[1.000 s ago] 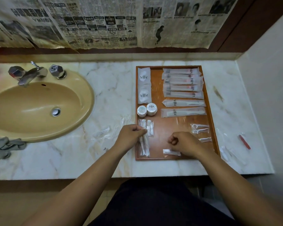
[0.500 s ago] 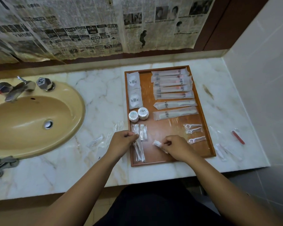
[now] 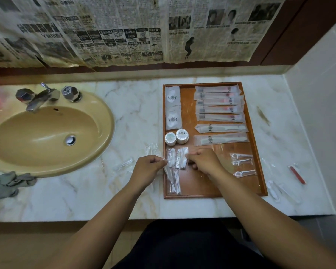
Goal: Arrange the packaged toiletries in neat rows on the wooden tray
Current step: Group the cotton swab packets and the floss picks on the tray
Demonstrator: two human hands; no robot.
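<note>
Head view: the rectangular brown wooden tray (image 3: pixel 261 152) lies on the white marble counter (image 3: pixel 136 117), to the right of the beige oval sink (image 3: pixel 47 136). Its far part is already in order: two square white sachets (image 3: pixel 173 107), five long toothbrush packets (image 3: pixel 219 105), two comb packets (image 3: pixel 221 133), two small round white jars (image 3: pixel 177 137) and three wrapped floss picks (image 3: pixel 241 164).

The work is now at the near left corner. The left hand (image 3: pixel 146 167), with its fingers curled, pinches the long clear swab packet (image 3: pixel 173 181) at its far end, just at the tray's left rim. The right hand (image 3: pixel 204 162), also curled, seems to pinch the short clear swab packet (image 3: pixel 182 160) by its right edge; the hand itself partly hides this hold.

To do this step well, I think each packet should lie flat, with its long edge parallel to the left rim, beside its neighbour and not over it. The film looks light and slippery, so a small press before letting go should help. Some loose clear packets (image 3: pixel 273 189) and a red stick (image 3: pixel 297 174) lie on the counter outside the tray, so the task is not finished.
</note>
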